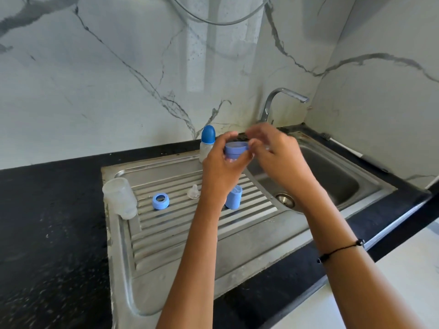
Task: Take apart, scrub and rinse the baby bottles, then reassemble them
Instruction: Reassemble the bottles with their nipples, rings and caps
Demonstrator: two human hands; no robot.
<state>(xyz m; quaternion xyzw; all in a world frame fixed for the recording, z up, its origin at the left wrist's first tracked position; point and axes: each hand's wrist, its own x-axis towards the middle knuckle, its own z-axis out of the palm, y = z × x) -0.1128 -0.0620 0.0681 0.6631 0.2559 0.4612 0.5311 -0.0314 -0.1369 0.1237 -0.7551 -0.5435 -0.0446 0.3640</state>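
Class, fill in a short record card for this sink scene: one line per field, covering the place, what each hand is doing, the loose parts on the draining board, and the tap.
place: steel sink with ridged draining board set in a dark counter
left hand: grips a blue ring over the board
right hand: fingers at the ring's rim, blurred
loose parts on board: clear bottle lying down, second blue ring, clear teat, blue cap
behind: capped bottle standing
tap: no water seen

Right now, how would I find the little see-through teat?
Look at the steel draining board left of the sink basin. On its ridges, between the blue ring and the blue cap, lies the teat. It is the only small clear, pointed piece; its neighbours are blue.
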